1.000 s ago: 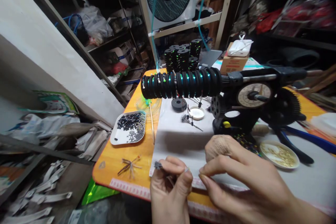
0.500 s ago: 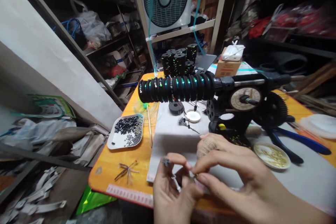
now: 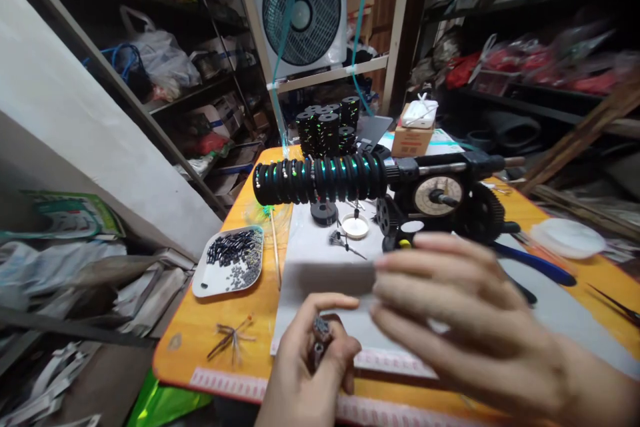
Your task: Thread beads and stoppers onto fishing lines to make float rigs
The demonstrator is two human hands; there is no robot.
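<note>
Grey cluster [image 3: 321,327] sits in the left hand [image 3: 313,357], fingers curled round it, at the near edge of the orange bench [image 3: 187,337]. Right hand [image 3: 463,320] just right, blurred, fingers extended; cannot tell whether it pinches anything. White tray [image 3: 214,278] lies far left.

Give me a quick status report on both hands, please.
Left hand curled around small grey pieces. Right hand alongside, blurred; grip unclear. Right hand blocks part of the white sheet from view.
</note>
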